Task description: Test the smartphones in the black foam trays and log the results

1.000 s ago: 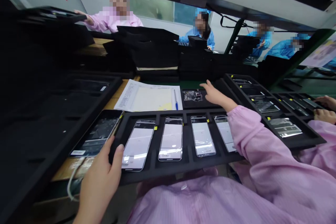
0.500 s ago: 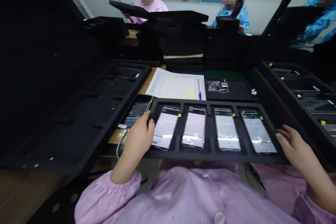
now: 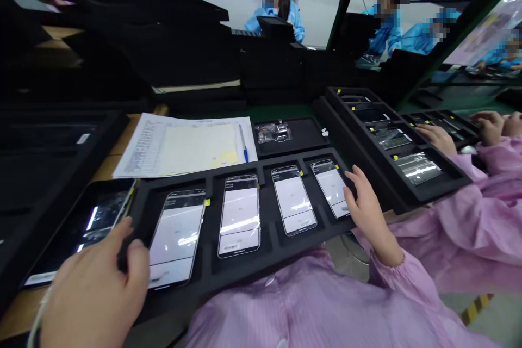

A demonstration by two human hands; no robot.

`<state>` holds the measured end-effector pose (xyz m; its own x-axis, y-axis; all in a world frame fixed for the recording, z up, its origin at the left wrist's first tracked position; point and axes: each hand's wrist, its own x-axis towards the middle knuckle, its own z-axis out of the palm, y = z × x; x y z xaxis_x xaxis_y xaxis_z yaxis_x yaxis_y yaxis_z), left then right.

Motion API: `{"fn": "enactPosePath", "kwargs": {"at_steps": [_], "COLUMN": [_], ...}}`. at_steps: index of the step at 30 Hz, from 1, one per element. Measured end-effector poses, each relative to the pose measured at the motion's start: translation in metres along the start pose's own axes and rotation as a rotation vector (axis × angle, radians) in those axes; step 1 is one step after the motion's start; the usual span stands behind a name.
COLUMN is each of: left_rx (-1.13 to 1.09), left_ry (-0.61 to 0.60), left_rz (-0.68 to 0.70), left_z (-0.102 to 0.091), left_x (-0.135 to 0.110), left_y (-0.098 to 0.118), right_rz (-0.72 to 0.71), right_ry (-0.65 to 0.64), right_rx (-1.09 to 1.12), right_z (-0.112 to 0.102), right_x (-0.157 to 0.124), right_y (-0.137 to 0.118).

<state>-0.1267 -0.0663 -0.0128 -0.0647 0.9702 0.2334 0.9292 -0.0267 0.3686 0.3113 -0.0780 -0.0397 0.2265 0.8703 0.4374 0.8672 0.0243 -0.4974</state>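
Observation:
A black foam tray [image 3: 267,239] lies before me with several lit smartphones in its pockets, including a left one [image 3: 177,239], a middle one [image 3: 240,217] and a right one [image 3: 294,201]. Each phone has a yellow tab beside it. My left hand [image 3: 95,283] grips the tray's left end, with thumb and index finger at the rim. At the right end my right hand [image 3: 367,209] is open, fingers spread over the rim beside the last phone [image 3: 329,187]. A dark-screened phone [image 3: 92,223] lies left of the tray, partly behind my left hand.
Printed sheets [image 3: 196,147] with a blue pen [image 3: 243,144] lie behind the tray. A small black tray [image 3: 305,133] holds a clear bag. On the right stands another phone tray [image 3: 452,179], with a neighbour's hand [image 3: 438,138] over it. Dark trays [image 3: 171,49] are stacked behind.
The view has swung to the right, bringing the neighbour's hands and right-hand trays into sight. My hands remain at the two ends of the tray, my right hand now overlapping its rim.

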Motion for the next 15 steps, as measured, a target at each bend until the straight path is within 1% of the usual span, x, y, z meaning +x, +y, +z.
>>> {"fn": "enactPosePath", "kwargs": {"at_steps": [2, 3, 6, 9, 11, 15], "left_rx": [0.122, 0.157, 0.136, 0.114, 0.115, 0.140], "left_ry": [0.009, -0.005, -0.080, -0.082, -0.026, 0.114], "left_rz": [-0.061, -0.093, -0.158, -0.156, -0.074, 0.225], "left_z": [-0.006, -0.009, -0.015, -0.015, -0.012, -0.009], "left_x": [0.007, 0.010, 0.018, 0.020, 0.020, 0.014], "left_y": [0.011, 0.015, 0.018, 0.016, 0.015, 0.018], "right_rz": [-0.007, 0.004, 0.041, 0.041, 0.033, -0.036], "right_ry": [-0.012, -0.014, -0.026, -0.034, -0.028, -0.040], "right_rx": [-0.015, -0.022, -0.043, -0.049, -0.050, -0.080], "right_z": [0.002, 0.003, 0.006, 0.007, 0.007, 0.009], "right_x": [-0.001, -0.001, 0.000, 0.000, -0.002, -0.006], "right_y": [-0.003, -0.003, 0.000, 0.000, -0.002, -0.010]}}
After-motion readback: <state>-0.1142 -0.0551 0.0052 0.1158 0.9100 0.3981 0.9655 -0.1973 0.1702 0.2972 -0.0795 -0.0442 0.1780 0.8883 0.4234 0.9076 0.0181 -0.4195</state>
